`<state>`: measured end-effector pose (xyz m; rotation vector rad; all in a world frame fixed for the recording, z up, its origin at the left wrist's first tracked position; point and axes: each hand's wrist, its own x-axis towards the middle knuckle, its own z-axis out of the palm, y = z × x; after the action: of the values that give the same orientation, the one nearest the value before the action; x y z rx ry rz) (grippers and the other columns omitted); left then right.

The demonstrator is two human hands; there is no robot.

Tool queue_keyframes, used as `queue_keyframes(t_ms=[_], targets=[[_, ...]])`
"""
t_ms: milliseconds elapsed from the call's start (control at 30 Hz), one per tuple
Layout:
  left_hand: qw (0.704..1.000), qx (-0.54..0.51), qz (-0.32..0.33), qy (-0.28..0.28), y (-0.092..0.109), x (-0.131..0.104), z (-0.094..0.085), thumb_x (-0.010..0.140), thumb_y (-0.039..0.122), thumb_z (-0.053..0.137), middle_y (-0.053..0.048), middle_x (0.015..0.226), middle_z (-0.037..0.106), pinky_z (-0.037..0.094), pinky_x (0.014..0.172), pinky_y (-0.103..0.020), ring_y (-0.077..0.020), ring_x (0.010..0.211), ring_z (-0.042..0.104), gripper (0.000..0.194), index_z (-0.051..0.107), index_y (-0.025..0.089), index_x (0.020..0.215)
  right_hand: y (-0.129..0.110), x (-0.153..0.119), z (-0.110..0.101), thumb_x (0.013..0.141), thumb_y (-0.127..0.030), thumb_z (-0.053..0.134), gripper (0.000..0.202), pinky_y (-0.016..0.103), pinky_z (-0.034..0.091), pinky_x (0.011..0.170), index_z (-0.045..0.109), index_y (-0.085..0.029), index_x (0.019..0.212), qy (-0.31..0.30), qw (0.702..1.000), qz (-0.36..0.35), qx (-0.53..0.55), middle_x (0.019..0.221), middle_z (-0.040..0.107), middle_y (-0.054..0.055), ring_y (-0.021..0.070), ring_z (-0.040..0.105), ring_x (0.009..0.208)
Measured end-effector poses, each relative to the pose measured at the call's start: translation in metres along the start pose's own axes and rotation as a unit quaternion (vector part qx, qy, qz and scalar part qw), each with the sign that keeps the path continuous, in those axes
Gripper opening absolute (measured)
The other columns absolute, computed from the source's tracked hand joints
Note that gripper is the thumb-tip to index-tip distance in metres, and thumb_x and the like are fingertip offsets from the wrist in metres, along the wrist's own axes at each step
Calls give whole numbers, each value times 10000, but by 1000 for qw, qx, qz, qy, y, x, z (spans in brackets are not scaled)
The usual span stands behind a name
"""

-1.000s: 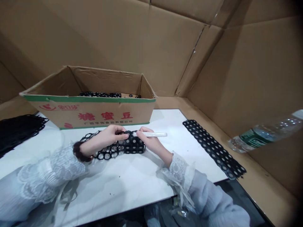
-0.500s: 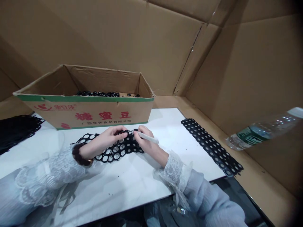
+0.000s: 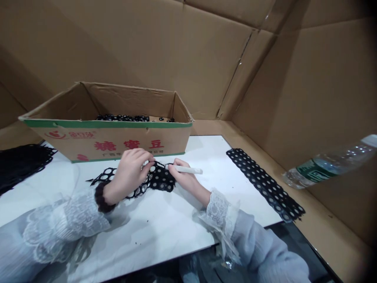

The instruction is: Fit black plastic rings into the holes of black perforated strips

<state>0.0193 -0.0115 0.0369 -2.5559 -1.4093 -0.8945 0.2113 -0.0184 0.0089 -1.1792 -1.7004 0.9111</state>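
Observation:
A black perforated sheet lies on the white board in front of me. Its left part has large open holes, while the right part shows small pale dots. My left hand is closed in a pinch at the sheet's upper edge, where a thin black strand stretches between the hands. Fingers of my right hand are closed round a white pen-like tool, its tip at the sheet's upper right edge. The left hand and wrist hide part of the open-holed section.
Behind my hands stands an open cardboard box with black pieces inside. A dotted black strip lies along the right of the white board. A heap of black netting is at far left, a plastic bottle at right.
My left hand has risen and drawn back left from the right hand, stretching a black strand. The white tool has turned nearer to level in my right hand.

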Motion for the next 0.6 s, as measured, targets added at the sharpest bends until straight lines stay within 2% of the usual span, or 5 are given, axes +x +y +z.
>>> queue_keyframes(t_ms=[167,267,333,533,600], targets=[[966,127,-123,189,-18,28,-58,899,389,414,-51,902,644,400,794,-395,-203,915,580,318,610,149,966,6,2,-3,807,-349,463,316,243,251,534,281,-203,594,-7,1000,7,13,569,283,-55,102,319,550],[961,179,-94,188,-42,57,-94,933,457,272,-50,1071,611,376,889,-433,-246,1117,495,456,558,178,1153,2,1,-4,814,-370,465,329,241,262,549,293,-199,591,-37,999,-10,35,579,291,-54,99,321,557],[972,195,-76,110,-56,74,-106,942,430,158,-25,1155,579,372,922,-419,-265,1153,473,529,493,154,1245,0,1,-5,816,-364,463,333,241,271,562,292,-198,584,-52,997,-18,52,587,301,-51,100,329,568],[991,108,-1,79,-30,58,-66,921,378,257,-25,1216,561,311,986,-381,-223,1146,480,450,525,158,1209,0,5,-12,789,-338,490,340,238,262,554,265,-201,573,-53,994,-10,90,572,296,-52,98,311,560],[998,12,51,-41,-10,37,-40,885,386,374,-49,1033,647,372,911,-352,-215,989,560,363,615,165,1041,-2,6,-14,783,-338,500,333,235,261,550,275,-201,578,-52,994,-8,101,570,307,-54,96,314,556]])
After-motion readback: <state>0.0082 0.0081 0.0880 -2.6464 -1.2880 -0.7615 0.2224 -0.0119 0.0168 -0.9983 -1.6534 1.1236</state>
